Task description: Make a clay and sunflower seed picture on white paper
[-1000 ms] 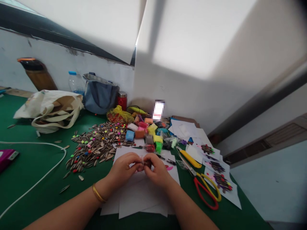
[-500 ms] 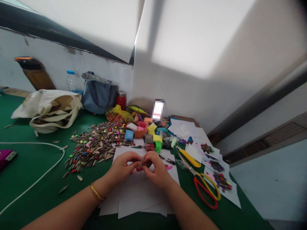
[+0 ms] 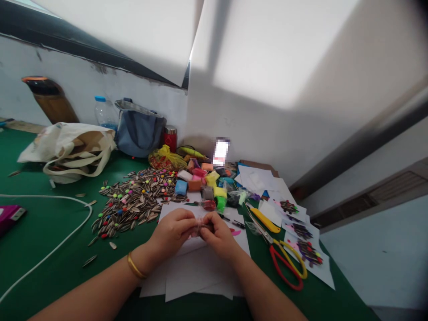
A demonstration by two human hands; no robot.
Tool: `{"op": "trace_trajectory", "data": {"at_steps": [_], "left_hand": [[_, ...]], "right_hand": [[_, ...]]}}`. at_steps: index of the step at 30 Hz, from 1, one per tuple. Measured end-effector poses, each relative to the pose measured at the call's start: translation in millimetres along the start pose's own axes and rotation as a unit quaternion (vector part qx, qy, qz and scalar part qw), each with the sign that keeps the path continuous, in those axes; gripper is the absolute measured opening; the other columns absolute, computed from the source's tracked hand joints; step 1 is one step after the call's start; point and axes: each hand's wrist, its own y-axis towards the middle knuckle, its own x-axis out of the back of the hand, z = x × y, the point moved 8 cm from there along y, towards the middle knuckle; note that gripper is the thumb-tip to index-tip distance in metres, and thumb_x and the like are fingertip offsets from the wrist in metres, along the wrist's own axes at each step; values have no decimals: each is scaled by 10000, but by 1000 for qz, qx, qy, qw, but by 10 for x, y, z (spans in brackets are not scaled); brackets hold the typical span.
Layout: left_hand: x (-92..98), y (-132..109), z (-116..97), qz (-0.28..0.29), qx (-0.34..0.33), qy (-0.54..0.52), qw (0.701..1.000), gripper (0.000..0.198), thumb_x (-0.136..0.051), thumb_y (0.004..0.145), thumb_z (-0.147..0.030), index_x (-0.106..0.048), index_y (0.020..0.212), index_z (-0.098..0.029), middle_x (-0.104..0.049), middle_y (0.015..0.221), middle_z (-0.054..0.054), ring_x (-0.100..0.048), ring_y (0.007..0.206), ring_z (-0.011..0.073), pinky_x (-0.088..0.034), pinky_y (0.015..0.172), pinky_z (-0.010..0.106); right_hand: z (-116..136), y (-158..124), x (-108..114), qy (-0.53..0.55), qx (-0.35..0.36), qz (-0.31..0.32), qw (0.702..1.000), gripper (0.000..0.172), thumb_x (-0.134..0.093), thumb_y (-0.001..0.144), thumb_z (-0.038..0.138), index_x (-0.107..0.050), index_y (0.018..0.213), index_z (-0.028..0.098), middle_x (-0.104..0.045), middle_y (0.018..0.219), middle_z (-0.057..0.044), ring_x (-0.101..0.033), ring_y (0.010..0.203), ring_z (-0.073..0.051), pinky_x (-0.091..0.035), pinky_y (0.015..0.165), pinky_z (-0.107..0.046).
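Note:
My left hand (image 3: 176,231) and my right hand (image 3: 219,235) meet above a stack of white paper (image 3: 197,272). Fingers and thumbs of both are pinched on a small clear plastic packet (image 3: 199,222). Something dark brownish shows by the right fingertips, but most of it is hidden. A bracelet (image 3: 135,266) circles the left wrist. Pink shapes (image 3: 236,232) lie on the paper just right of the hands. Beyond the fingertips sit several wrapped clay blocks in many colours, among them a red one (image 3: 209,205) and a green one (image 3: 221,203).
Striped sunflower seeds (image 3: 133,207) mixed with coloured bits spread to the left. Scissors (image 3: 282,258), a yellow cutter (image 3: 265,220) and a black pen (image 3: 238,224) lie right. Decorated sheets (image 3: 323,272) line the right edge. Bags (image 3: 142,133) and a white cable (image 3: 63,236) are left.
The fingers have shifted slightly on the packet, and a brownish piece now shows at the right fingertips. The red spot seen below the fingers is now covered. The view has tilted a little.

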Motion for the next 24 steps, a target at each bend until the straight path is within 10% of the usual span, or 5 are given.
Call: {"op": "trace_trajectory", "data": {"at_steps": [11, 24], "left_hand": [[-57, -21, 19, 32, 47, 69, 996, 117, -497, 929, -178, -610, 900, -189, -632, 940, 61, -565, 877, 207, -454, 790, 333], [-169, -31, 48, 107, 83, 94, 986, 217, -495, 950, -279, -561, 761, -197, -575, 749, 19, -521, 724, 187, -354, 640, 300]], "right_hand": [[136, -15, 6, -109, 48, -6, 993, 168, -541, 799, 203, -464, 945, 235, -569, 788, 19, -569, 675, -138, -462, 589, -248], [538, -100, -96, -481, 220, -18, 848, 110, -564, 847, 208, -646, 920, 208, -655, 944, -80, -565, 837, -220, -403, 738, -345]]}}
